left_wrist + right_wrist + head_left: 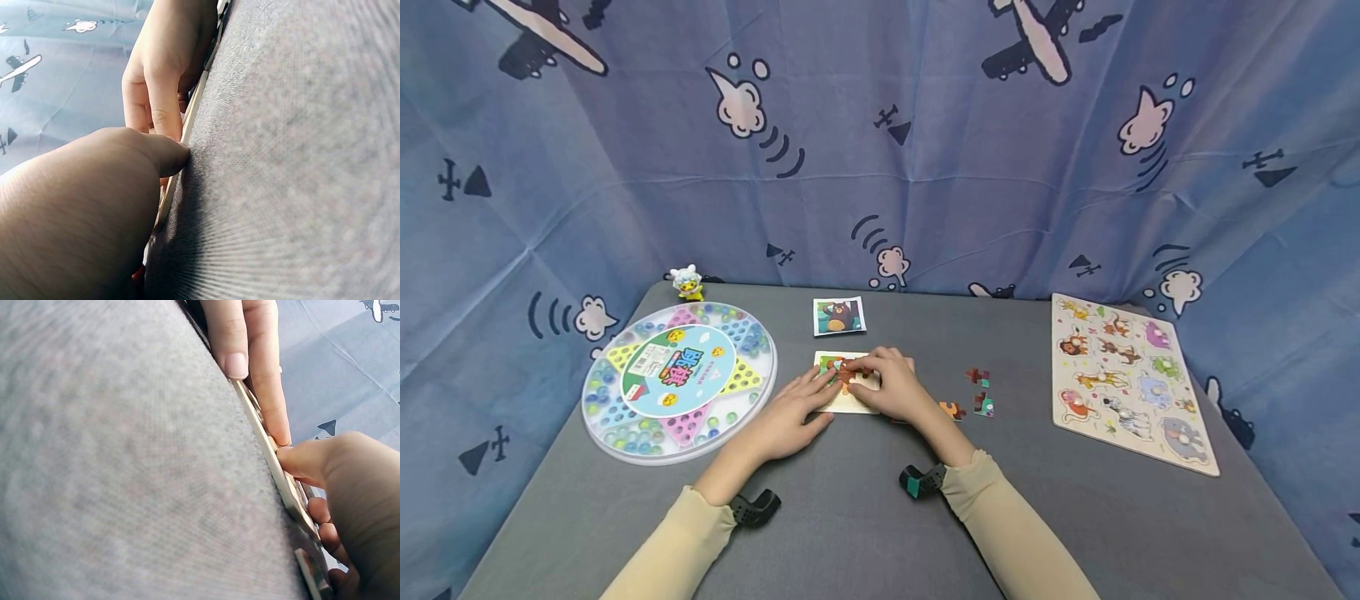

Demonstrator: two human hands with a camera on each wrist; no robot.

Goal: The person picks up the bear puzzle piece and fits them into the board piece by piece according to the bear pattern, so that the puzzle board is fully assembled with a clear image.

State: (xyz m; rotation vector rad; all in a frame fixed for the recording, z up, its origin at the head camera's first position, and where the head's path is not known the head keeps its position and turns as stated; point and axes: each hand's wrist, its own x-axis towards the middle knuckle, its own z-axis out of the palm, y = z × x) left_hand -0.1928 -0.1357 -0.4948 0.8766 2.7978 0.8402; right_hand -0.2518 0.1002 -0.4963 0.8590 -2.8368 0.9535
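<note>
head: the puzzle board [852, 404] lies partly filled, loose pieces [984, 406] to its right, so it seems unfinished. the left hand [788, 421] rests straight fingers on it; the right hand [892, 386] bends over it, and i cannot tell if it pinches anything. left wrist: left thumb at the board's edge. right wrist: right thumb touching its top.

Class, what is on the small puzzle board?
Brown and green jigsaw pieces lie on the puzzle board. The left hand and right hand cover part of it; what's beneath them is hidden.
</note>
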